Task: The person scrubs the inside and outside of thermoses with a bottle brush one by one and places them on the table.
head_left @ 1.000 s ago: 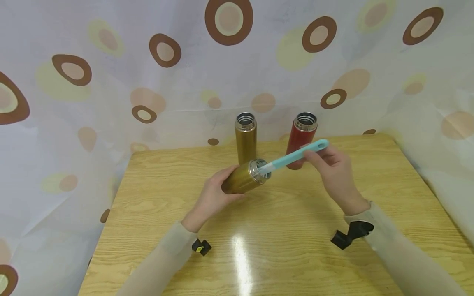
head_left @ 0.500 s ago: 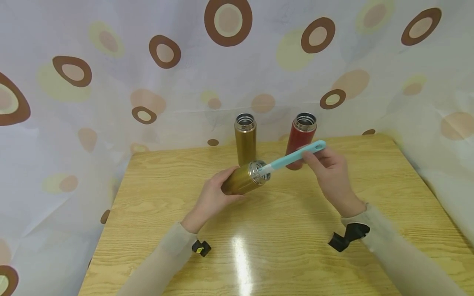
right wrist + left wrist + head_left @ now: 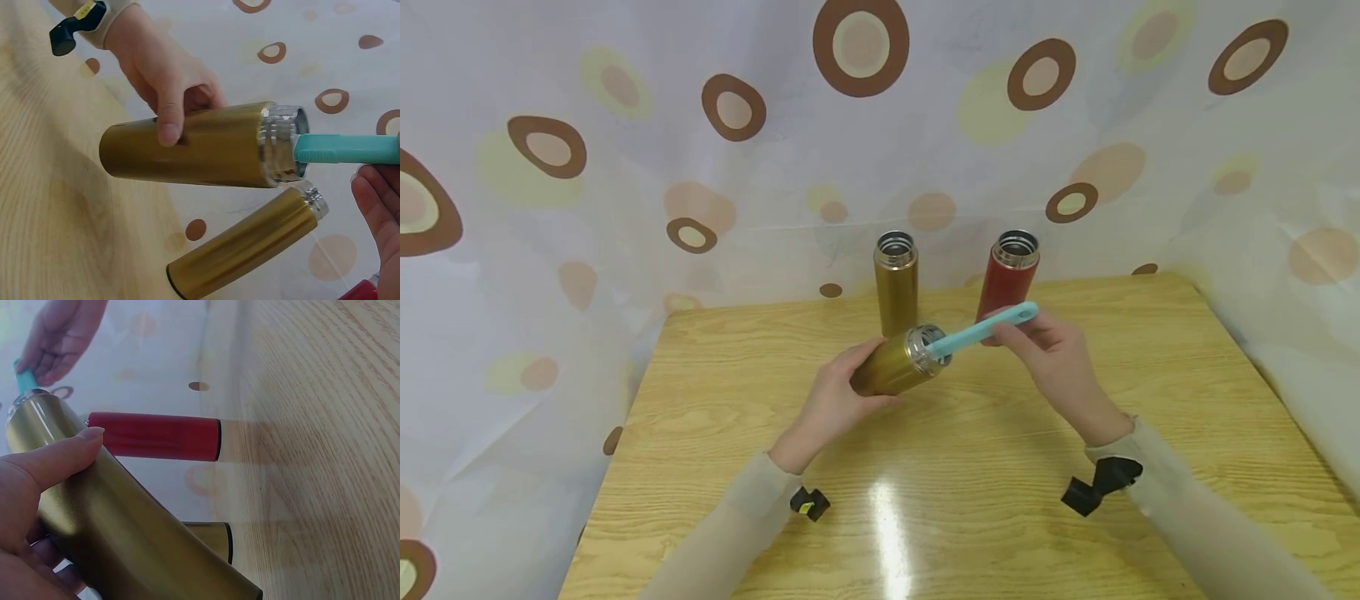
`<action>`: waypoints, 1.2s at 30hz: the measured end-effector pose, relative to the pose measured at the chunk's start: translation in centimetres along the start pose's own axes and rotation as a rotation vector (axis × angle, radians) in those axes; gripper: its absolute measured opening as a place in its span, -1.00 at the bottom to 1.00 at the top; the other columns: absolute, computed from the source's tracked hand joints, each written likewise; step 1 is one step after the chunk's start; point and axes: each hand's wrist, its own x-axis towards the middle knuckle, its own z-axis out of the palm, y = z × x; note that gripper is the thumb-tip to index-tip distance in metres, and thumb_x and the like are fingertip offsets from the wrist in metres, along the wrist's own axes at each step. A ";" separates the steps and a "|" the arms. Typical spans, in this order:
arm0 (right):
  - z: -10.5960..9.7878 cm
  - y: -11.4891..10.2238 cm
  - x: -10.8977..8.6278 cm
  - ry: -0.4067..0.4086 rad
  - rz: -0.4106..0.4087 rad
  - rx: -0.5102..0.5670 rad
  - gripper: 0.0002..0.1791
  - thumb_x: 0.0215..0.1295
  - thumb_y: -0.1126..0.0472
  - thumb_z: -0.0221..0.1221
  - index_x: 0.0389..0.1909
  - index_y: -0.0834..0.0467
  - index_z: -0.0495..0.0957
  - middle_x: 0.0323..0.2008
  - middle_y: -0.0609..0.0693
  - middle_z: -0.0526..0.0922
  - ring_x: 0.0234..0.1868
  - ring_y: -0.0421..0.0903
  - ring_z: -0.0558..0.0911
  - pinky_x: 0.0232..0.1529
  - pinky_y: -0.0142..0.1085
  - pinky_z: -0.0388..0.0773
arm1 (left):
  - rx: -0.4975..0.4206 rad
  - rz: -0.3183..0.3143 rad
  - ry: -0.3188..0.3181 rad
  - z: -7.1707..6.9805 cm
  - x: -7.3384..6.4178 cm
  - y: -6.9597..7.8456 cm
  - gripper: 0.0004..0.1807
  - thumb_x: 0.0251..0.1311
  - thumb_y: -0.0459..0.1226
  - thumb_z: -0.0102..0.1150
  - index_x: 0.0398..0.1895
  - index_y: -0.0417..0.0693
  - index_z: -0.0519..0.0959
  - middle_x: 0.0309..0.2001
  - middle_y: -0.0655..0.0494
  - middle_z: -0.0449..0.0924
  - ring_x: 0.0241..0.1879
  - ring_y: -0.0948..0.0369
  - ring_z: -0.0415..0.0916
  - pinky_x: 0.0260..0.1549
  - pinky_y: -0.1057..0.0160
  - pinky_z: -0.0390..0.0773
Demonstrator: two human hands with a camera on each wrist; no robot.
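My left hand [image 3: 838, 396] grips a gold thermos flask [image 3: 891, 367] round its body, tilted above the table with its steel mouth to the right. In that mouth sits a bottle brush [image 3: 981, 332] with a turquoise handle; its head is hidden inside the flask. My right hand [image 3: 1056, 367] pinches the handle near its holed end. The right wrist view shows the handle [image 3: 344, 149] entering the flask's threaded neck [image 3: 284, 144]. Behind the held flask, a second gold flask [image 3: 897, 292] stands upright and lidless. A red flask [image 3: 1007, 283], also lidless, stands behind my right hand.
The wooden table [image 3: 737, 467] reaches back to a pale curtain [image 3: 820, 142] with brown and yellow rings. Both standing flasks are near the table's back edge. Each wrist carries a small black camera mount [image 3: 1101, 486].
My right hand has moved left and slightly down, pushing the brush deeper into the flask. The white part of its stem, seen earlier, is now hidden. My left hand stays nearly still.
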 end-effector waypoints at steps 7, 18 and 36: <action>-1.5 -1.3 0.2 0.110 0.016 0.037 -0.82 0.55 0.33 0.14 -0.03 0.32 0.68 -0.27 -0.07 0.81 -0.12 -0.17 0.77 0.11 -0.36 0.60 | -0.009 -0.008 0.013 -0.2 -0.1 -0.3 -0.13 -0.02 -0.32 0.66 0.44 0.01 0.48 0.36 0.04 0.55 0.33 0.01 0.49 0.34 -0.09 0.45; -1.4 -0.9 0.6 0.155 -0.066 0.120 -0.84 0.54 0.41 0.11 -0.11 0.40 0.65 -0.30 -0.06 0.81 -0.17 -0.16 0.78 0.08 -0.33 0.65 | 0.014 -0.005 0.001 -0.3 -0.1 -0.4 -0.15 0.00 -0.33 0.65 0.43 0.01 0.48 0.34 0.05 0.56 0.32 0.02 0.50 0.34 -0.08 0.46; 0.7 0.6 0.0 -0.015 0.024 0.036 -0.76 0.50 0.39 0.18 0.09 0.39 0.62 -0.06 -0.09 0.79 -0.06 -0.16 0.77 0.12 -0.32 0.65 | 0.012 -0.005 -0.001 0.1 0.0 -0.1 -0.13 -0.02 -0.35 0.65 0.43 -0.03 0.48 0.37 0.01 0.54 0.34 0.00 0.49 0.35 -0.07 0.45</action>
